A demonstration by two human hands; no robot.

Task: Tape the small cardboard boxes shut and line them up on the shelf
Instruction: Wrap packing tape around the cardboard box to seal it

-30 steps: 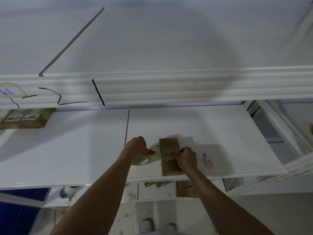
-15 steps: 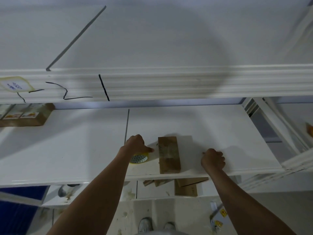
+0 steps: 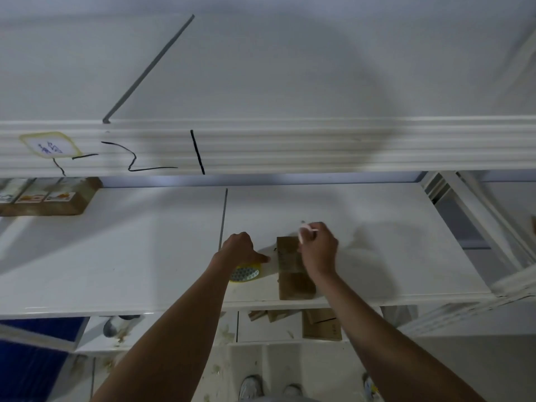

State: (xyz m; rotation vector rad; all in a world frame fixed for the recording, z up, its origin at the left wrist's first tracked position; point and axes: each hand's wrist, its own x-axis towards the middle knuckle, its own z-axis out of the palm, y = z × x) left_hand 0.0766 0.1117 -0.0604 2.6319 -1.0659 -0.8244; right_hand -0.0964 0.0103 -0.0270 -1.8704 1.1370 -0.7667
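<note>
Right hand (image 3: 319,250) hovered over the far half of the small cardboard box (image 3: 293,268), fingers (image 3: 314,232) clenched round a small pale cutter-like tool (image 3: 304,231), exact kind unclear; box lay directly under and just nearer than those fingers, long axis running away from the person, near end at the shelf (image 3: 145,256) front edge. Left hand (image 3: 237,248) sat just left of the box, fingers curled over the yellow tape roll (image 3: 246,273), thumb toward the box, so the right was the nearer hand. A lower shelf compartment (image 3: 261,332) held loose cardboard pieces (image 3: 322,326).
</note>
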